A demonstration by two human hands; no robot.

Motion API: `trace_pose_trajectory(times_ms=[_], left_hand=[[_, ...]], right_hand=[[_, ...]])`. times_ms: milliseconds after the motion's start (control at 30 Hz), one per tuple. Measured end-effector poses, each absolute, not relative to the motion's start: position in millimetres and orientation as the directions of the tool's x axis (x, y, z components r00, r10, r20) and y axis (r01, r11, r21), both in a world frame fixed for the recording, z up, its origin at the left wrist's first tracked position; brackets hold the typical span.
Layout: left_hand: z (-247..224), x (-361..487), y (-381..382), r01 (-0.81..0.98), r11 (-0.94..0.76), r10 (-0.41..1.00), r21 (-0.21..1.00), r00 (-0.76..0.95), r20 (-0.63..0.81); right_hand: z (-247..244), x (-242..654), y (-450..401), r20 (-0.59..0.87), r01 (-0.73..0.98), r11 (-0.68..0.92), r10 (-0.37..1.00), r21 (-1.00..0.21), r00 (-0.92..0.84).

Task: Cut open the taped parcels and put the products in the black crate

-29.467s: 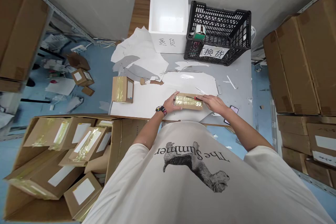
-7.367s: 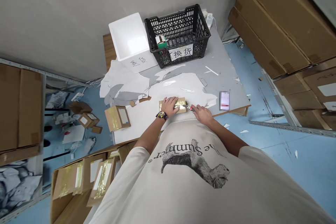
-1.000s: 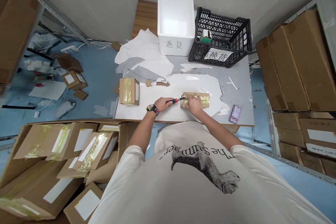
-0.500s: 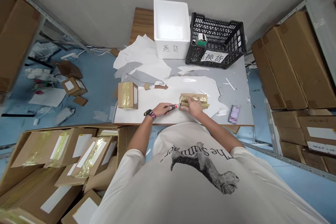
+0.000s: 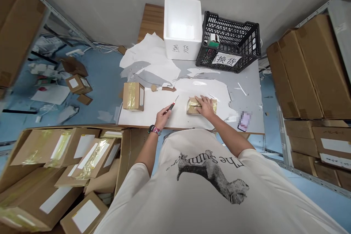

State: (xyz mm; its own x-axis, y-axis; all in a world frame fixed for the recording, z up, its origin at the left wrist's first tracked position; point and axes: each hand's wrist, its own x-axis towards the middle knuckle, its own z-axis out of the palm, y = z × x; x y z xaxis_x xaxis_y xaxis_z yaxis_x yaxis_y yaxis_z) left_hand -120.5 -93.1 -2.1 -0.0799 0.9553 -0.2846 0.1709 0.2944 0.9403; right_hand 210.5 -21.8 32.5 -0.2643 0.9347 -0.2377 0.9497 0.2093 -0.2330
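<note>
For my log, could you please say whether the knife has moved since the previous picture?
Yes: the knife has moved left, toward the untouched taped box.

The small carton [image 5: 194, 110] is made of matt brown cardboard, crossed by yellowish plastic tape [image 5: 192, 102] with a glossy, wrinkled finish. To the carton's left, a red-and-black cutter handle [image 5: 172, 106], apparently plastic, is fitted with a thin metal blade [image 5: 177, 98]. Farther left, a cardboard box [image 5: 126, 97] is banded with similar shiny tape. Under the carton, smooth white paper-like sheeting [image 5: 183, 120] is spread, ragged where torn. Beyond the carton, 2 containers are seen: 1 of matt white foam [image 5: 180, 52], 1 of black latticed plastic [image 5: 233, 28]. Nearer than the carton, soft matt cloth is shown by the shirt [image 5: 186, 201].
</note>
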Motion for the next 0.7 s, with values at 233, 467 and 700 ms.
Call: trace_pose_trajectory(times_ms=[233,467,700], left_hand=[[26,-113,-102,0.541,-0.137,0.968,0.830,0.251,-0.004],[19,-119,-99,0.620,-0.199,0.947,0.759,0.322,-0.015],[12,-127,-105,0.662,-0.188,0.951,0.726,0.307,-0.034]], right_hand=[[23,208,-25,-0.165,0.961,0.250,0.949,-0.117,-0.267],[20,217,-16,-0.231,0.888,0.455,0.859,-0.069,-0.458],[12,221,-16,-0.197,0.880,0.471,0.859,-0.063,-0.473]])
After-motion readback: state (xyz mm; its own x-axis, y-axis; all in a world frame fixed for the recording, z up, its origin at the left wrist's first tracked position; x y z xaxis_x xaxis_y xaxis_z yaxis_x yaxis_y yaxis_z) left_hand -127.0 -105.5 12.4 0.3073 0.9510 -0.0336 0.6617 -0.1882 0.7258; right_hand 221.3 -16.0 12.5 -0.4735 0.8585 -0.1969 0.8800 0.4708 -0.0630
